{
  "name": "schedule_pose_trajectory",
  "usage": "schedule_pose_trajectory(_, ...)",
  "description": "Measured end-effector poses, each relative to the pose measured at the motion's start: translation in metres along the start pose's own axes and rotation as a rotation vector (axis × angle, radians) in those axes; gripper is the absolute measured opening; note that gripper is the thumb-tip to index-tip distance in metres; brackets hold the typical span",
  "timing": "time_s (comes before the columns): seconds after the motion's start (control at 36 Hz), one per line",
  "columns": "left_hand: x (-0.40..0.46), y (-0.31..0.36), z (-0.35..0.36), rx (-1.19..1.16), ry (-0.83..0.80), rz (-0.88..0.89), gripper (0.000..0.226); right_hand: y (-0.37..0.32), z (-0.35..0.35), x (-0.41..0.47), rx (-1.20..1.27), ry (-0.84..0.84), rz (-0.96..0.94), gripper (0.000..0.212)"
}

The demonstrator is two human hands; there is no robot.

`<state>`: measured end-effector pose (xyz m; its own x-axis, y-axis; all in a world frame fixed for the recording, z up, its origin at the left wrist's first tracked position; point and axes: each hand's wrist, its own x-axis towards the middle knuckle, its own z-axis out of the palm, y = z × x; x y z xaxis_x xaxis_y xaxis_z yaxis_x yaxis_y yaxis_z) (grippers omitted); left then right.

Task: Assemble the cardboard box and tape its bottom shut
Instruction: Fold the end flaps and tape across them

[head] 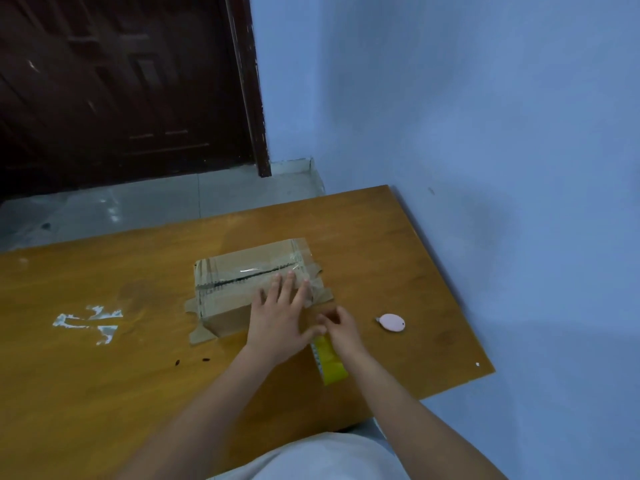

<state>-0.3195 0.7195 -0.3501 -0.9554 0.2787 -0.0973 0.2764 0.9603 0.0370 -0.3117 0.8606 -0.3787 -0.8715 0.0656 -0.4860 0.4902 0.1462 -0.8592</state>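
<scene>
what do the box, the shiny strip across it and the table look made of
Box: plain brown cardboard, matte. Strip: clear glossy plastic tape, by the glare and the seam showing through. Table: orange-brown wood or wood-look laminate with a faint sheen; which, I cannot tell.

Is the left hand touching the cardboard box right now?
Touching. The head view shows the left hand lying flat, fingers spread, on the taped top face of the cardboard box, no gap visible.
</scene>
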Motion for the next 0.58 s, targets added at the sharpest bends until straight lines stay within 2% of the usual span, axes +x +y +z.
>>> schedule_pose_trajectory(0.06,0.005,-0.007,-0.006,-0.041,0.084,-0.013,0.070,0.001,-0.001,-0.002,0.010,0.010,-0.045,0.008)
schedule_pose_trajectory(0.11,0.013,-0.011,-0.012,-0.078,0.135,-0.049,0.059,0.002,-0.001,-0.004,0.024,0.016,-0.061,0.015)
schedule_pose_trajectory(0.28,0.030,-0.004,-0.016,-0.095,0.195,-0.098,0.057,0.010,-0.001,-0.009,0.049,0.043,-0.079,0.016)
schedule_pose_trajectory(0.58,0.038,-0.011,-0.007,-0.038,0.317,-0.045,0.052,0.024,-0.002,-0.012,0.005,0.066,-0.118,0.022)
